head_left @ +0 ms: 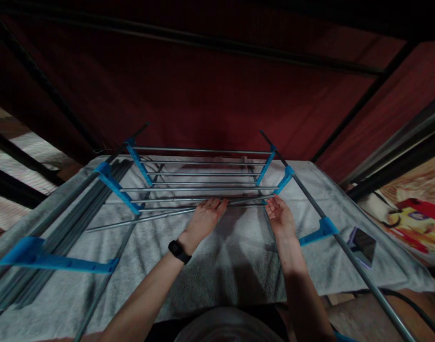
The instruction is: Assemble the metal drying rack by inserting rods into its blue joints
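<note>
A rack (203, 189) of thin metal rods runs between blue plastic brackets on two long side tubes. My left hand (208, 214), wearing a black watch, is closed over a loose metal rod (139, 221). The rod slants across the front of the rack, its left end free and low. My right hand (281, 216) is palm up, its fingers curled at the rod's right end, beside a blue bracket (284, 180). Whether that end is seated in the bracket is hidden by the fingers.
A bundle of grey tubes (74, 223) lies on the grey towel (217, 280) at left. Blue brackets without rods, a left one (67, 259) and a right one (319, 231), stand nearer me. A phone (362, 246) lies at right. Behind the rack hangs dark red cloth (210, 104).
</note>
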`<action>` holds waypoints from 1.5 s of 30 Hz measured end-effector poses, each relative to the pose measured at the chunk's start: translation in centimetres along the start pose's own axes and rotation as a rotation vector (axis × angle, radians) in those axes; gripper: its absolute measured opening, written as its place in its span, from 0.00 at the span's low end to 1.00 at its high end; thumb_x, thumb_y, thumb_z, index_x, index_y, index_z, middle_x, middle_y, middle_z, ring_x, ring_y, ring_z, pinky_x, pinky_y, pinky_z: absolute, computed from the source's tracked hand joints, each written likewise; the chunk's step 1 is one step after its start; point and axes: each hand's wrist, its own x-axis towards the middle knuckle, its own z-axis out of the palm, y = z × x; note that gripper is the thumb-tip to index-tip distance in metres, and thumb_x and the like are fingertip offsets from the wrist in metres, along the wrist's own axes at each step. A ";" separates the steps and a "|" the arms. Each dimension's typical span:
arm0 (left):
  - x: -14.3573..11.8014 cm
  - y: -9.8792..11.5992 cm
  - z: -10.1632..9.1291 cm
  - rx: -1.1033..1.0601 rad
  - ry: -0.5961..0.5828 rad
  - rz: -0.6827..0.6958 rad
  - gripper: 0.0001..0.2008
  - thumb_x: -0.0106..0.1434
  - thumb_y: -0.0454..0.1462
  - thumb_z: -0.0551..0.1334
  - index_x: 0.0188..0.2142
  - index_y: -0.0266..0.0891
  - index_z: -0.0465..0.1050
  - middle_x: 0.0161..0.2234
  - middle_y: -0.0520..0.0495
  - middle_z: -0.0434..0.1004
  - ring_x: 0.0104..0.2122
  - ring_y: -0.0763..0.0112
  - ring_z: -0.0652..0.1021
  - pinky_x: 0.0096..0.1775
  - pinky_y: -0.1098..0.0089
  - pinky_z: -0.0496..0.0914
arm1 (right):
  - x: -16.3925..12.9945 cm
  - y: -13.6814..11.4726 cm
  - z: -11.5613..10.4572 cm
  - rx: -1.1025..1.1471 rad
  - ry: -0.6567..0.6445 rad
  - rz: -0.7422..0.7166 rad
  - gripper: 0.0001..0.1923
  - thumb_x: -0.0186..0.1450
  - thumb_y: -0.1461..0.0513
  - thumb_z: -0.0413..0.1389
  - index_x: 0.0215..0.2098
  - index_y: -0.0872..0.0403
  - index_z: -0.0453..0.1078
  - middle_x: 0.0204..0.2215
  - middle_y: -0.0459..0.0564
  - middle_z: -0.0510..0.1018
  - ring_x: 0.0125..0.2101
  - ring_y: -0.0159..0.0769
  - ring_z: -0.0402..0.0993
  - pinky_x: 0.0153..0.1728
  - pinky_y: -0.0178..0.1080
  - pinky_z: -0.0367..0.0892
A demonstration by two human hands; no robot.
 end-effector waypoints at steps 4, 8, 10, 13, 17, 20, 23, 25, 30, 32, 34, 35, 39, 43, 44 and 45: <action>-0.1 -0.4 0.2 -0.030 0.035 -0.069 0.20 0.70 0.31 0.55 0.60 0.39 0.64 0.42 0.43 0.76 0.43 0.62 0.77 0.41 0.64 0.71 | 0.4 0.3 -0.2 -0.170 0.112 -0.243 0.15 0.54 0.61 0.62 0.41 0.49 0.72 0.43 0.44 0.77 0.40 0.32 0.74 0.41 0.36 0.72; 0.1 -0.4 0.1 -0.047 0.042 -0.083 0.20 0.69 0.30 0.56 0.60 0.40 0.65 0.43 0.42 0.76 0.44 0.62 0.77 0.44 0.64 0.71 | 1.5 0.2 -0.2 -0.454 0.180 -0.454 0.24 0.57 0.56 0.57 0.53 0.46 0.69 0.52 0.47 0.73 0.53 0.38 0.69 0.56 0.45 0.63; 0.4 -0.4 -0.1 -0.052 0.054 -0.081 0.20 0.69 0.30 0.56 0.59 0.40 0.66 0.42 0.42 0.76 0.44 0.62 0.77 0.45 0.64 0.72 | 2.2 -0.1 0.0 -0.576 0.184 -0.529 0.29 0.58 0.55 0.55 0.59 0.46 0.65 0.58 0.50 0.69 0.59 0.40 0.63 0.61 0.47 0.58; 0.7 -0.3 -0.3 -0.048 0.069 -0.078 0.19 0.69 0.30 0.56 0.59 0.40 0.66 0.42 0.43 0.76 0.42 0.62 0.77 0.45 0.63 0.72 | 3.5 -0.7 0.6 -0.612 0.165 -0.614 0.31 0.59 0.55 0.53 0.61 0.49 0.63 0.63 0.53 0.64 0.63 0.42 0.60 0.62 0.47 0.55; 1.0 -0.3 -0.4 -0.037 0.071 -0.066 0.19 0.69 0.29 0.54 0.59 0.38 0.65 0.41 0.42 0.76 0.44 0.61 0.77 0.45 0.63 0.72 | 5.3 -1.5 1.9 -0.560 0.114 -0.673 0.24 0.59 0.57 0.54 0.54 0.50 0.68 0.56 0.52 0.72 0.57 0.41 0.67 0.62 0.47 0.56; 1.0 -0.5 -0.2 -0.036 0.072 -0.067 0.19 0.70 0.30 0.54 0.59 0.38 0.66 0.41 0.41 0.76 0.43 0.61 0.78 0.45 0.63 0.72 | 6.4 -1.9 2.5 -0.531 0.085 -0.674 0.16 0.59 0.58 0.55 0.46 0.50 0.71 0.48 0.50 0.76 0.52 0.38 0.70 0.60 0.45 0.59; 1.1 -0.8 0.0 -0.053 0.068 -0.079 0.19 0.70 0.30 0.54 0.59 0.39 0.66 0.41 0.41 0.76 0.43 0.60 0.78 0.45 0.62 0.72 | 7.0 -1.9 2.5 -0.518 0.089 -0.660 0.12 0.59 0.58 0.57 0.42 0.51 0.71 0.43 0.48 0.77 0.49 0.37 0.71 0.58 0.44 0.61; 1.1 -0.9 0.1 -0.060 0.060 -0.089 0.19 0.69 0.30 0.54 0.58 0.39 0.66 0.41 0.41 0.76 0.42 0.60 0.78 0.45 0.62 0.71 | 7.2 -1.6 2.3 -0.525 0.085 -0.648 0.12 0.59 0.58 0.58 0.41 0.50 0.71 0.41 0.47 0.77 0.48 0.37 0.72 0.56 0.43 0.62; 1.0 -1.3 0.4 -0.030 0.030 -0.121 0.18 0.70 0.31 0.54 0.58 0.38 0.67 0.41 0.41 0.76 0.42 0.60 0.78 0.44 0.63 0.71 | 7.2 -1.0 1.4 -0.556 0.079 -0.603 0.12 0.57 0.56 0.60 0.38 0.51 0.71 0.36 0.45 0.77 0.43 0.38 0.72 0.52 0.43 0.63; 0.9 -1.3 0.5 -0.024 0.024 -0.125 0.18 0.70 0.31 0.54 0.58 0.38 0.67 0.41 0.41 0.76 0.42 0.60 0.78 0.43 0.63 0.71 | 7.2 -0.9 1.3 -0.566 0.078 -0.598 0.12 0.57 0.56 0.61 0.38 0.51 0.71 0.37 0.45 0.76 0.43 0.37 0.71 0.52 0.43 0.62; 0.8 -1.3 0.6 -0.021 0.021 -0.127 0.18 0.70 0.31 0.54 0.58 0.38 0.66 0.41 0.41 0.77 0.42 0.60 0.78 0.43 0.63 0.71 | 7.2 -0.9 1.2 -0.572 0.076 -0.598 0.12 0.57 0.56 0.61 0.38 0.51 0.71 0.38 0.45 0.76 0.43 0.37 0.71 0.52 0.42 0.62; 0.8 -1.3 0.5 -0.018 0.021 -0.128 0.18 0.70 0.31 0.53 0.58 0.39 0.66 0.41 0.41 0.77 0.42 0.60 0.78 0.42 0.63 0.71 | 7.3 -0.8 1.2 -0.574 0.075 -0.597 0.12 0.57 0.56 0.60 0.38 0.51 0.71 0.38 0.45 0.76 0.42 0.36 0.71 0.52 0.42 0.62; 1.0 -1.2 0.4 -0.012 0.034 -0.119 0.18 0.70 0.31 0.53 0.58 0.38 0.66 0.41 0.42 0.77 0.41 0.61 0.78 0.42 0.64 0.71 | 7.3 -0.7 1.3 -0.577 0.081 -0.598 0.12 0.58 0.55 0.59 0.38 0.51 0.70 0.38 0.45 0.75 0.42 0.36 0.70 0.51 0.41 0.62; 1.4 -1.3 0.4 -0.018 0.045 -0.113 0.17 0.70 0.30 0.53 0.57 0.39 0.67 0.42 0.42 0.76 0.39 0.63 0.78 0.42 0.64 0.71 | 7.4 -0.6 1.2 -0.578 0.072 -0.598 0.12 0.58 0.55 0.59 0.38 0.50 0.69 0.37 0.45 0.75 0.42 0.36 0.70 0.51 0.42 0.62; 1.4 -1.4 0.5 -0.020 0.047 -0.115 0.17 0.70 0.30 0.53 0.57 0.39 0.67 0.43 0.42 0.76 0.39 0.63 0.78 0.42 0.64 0.71 | 7.4 -0.5 1.2 -0.578 0.069 -0.598 0.12 0.58 0.55 0.59 0.38 0.50 0.69 0.37 0.45 0.75 0.42 0.36 0.70 0.51 0.41 0.62; 1.4 -1.5 0.6 -0.024 0.051 -0.119 0.18 0.70 0.30 0.52 0.57 0.39 0.67 0.45 0.41 0.75 0.39 0.63 0.78 0.42 0.64 0.72 | 7.4 -0.5 1.2 -0.577 0.067 -0.598 0.12 0.58 0.55 0.59 0.38 0.50 0.69 0.37 0.45 0.75 0.42 0.36 0.70 0.51 0.41 0.62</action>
